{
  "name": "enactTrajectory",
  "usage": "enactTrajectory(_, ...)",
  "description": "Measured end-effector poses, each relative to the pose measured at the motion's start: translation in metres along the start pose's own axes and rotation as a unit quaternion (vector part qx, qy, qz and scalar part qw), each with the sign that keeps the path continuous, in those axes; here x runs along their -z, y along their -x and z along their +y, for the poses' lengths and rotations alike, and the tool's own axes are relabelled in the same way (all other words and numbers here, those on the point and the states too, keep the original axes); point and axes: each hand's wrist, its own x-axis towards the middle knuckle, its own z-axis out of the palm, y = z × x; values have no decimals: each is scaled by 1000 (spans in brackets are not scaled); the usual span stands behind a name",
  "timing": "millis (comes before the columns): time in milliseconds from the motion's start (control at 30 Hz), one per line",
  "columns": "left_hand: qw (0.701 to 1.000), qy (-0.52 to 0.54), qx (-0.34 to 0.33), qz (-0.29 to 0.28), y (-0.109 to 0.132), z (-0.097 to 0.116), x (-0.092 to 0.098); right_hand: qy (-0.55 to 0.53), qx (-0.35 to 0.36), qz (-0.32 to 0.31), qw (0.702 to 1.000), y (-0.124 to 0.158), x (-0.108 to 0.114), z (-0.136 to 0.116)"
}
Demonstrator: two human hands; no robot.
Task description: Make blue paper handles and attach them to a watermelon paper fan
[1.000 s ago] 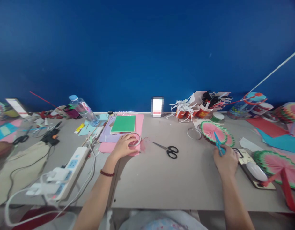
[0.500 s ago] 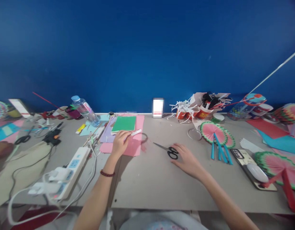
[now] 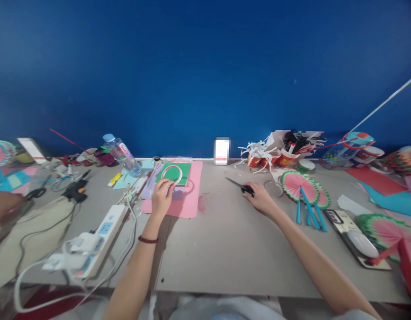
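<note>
My left hand [image 3: 161, 198] pinches a thin white roll of tape [image 3: 181, 173], its round opening facing me. The roll is held up in front of a green sheet [image 3: 184, 168] that lies on purple and pink paper [image 3: 192, 202]. On the bare desk to the right, my right hand [image 3: 261, 199] has its fingers closed around the black handles of a pair of scissors [image 3: 236, 182]. The scissor blades point away to the left. Part of the handles is hidden under the fingers.
A power strip [image 3: 103, 240] with cables lies left, near a tilted water bottle [image 3: 123, 153]. Right are a clear tape roll [image 3: 274, 195], pink-green paper fans [image 3: 300, 186], a phone [image 3: 338, 226] under a mouse [image 3: 361, 243], and cups of paper strips [image 3: 258, 155]. Another person's arm [image 3: 3, 209] shows far left.
My left hand has turned the roll of tape from edge-on to face-on and moved slightly left. My right hand has closed on the scissors and shifted them a little right and away.
</note>
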Motion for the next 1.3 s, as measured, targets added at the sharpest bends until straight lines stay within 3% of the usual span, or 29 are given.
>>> enactTrajectory(167, 997, -71, -13, -30, 0, -17, -4, 29, -36, 31, 998, -30, -7, 16)
enactTrajectory(300, 995, -91, 11, -27, 1, -25, -7, 69, -77, 57, 993, -41, -11, 11)
enactTrajectory(400, 995, -95, 22, -29, 1, -30, -10, 118, -82, 98, 985, -43, -17, -10)
enactTrajectory(467, 995, -96, 21, -36, 2, -32, -11, 116, -51, 92, 988, -41, -23, -33)
enactTrajectory(567, 994, -96, 13, -44, 2, -30, -12, 40, 39, 3, 998, -36, -35, -76)
enactTrajectory(667, 995, -88, 5, -53, 2, -27, -11, -60, 114, -93, 987, -30, -50, -118)
enactTrajectory(800, 994, -84, -3, -63, 2, -25, -9, -104, 142, -139, 975, -28, -70, -158)
enactTrajectory(900, 994, -83, -7, -69, 3, -27, -9, -82, 149, -143, 975, -31, -82, -171)
enactTrajectory(1100, 994, -82, -28, -66, 3, -27, -11, -66, 147, -135, 978, -38, -90, -173)
enactTrajectory(1300, 994, -93, -42, -44, 3, -21, -12, -124, 77, -35, 989, -37, -85, -182)
